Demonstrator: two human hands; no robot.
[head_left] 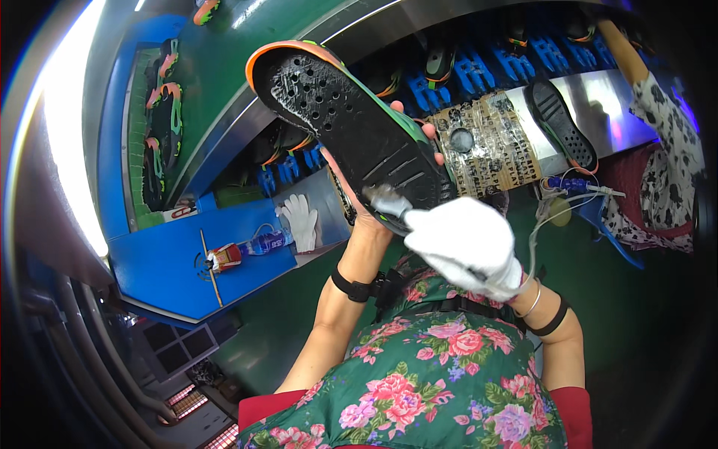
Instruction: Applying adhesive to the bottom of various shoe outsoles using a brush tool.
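Note:
A black shoe sole (359, 138) with an orange and green rim, small round holes and raised ribs rests in my left hand (364, 212), whose fingers wrap around its edges. Wet, glossy streaks cover the holed end. My right hand (464, 243), in a white glove, is closed on a brush (389, 200). The bristles touch the sole near its left edge, at the ribbed part. The glove hides most of the brush handle. To the right, a second black sole (561, 123) lies on the metal ledge.
Taped cardboard (486, 142) covers part of the ledge. Behind it runs a row of blue racks (471, 71) with shoes. Another person's arm (624, 52) reaches in at right. A white glove (301, 222), a bottle (268, 241) and a stick (211, 268) lie left, by the blue table (164, 266).

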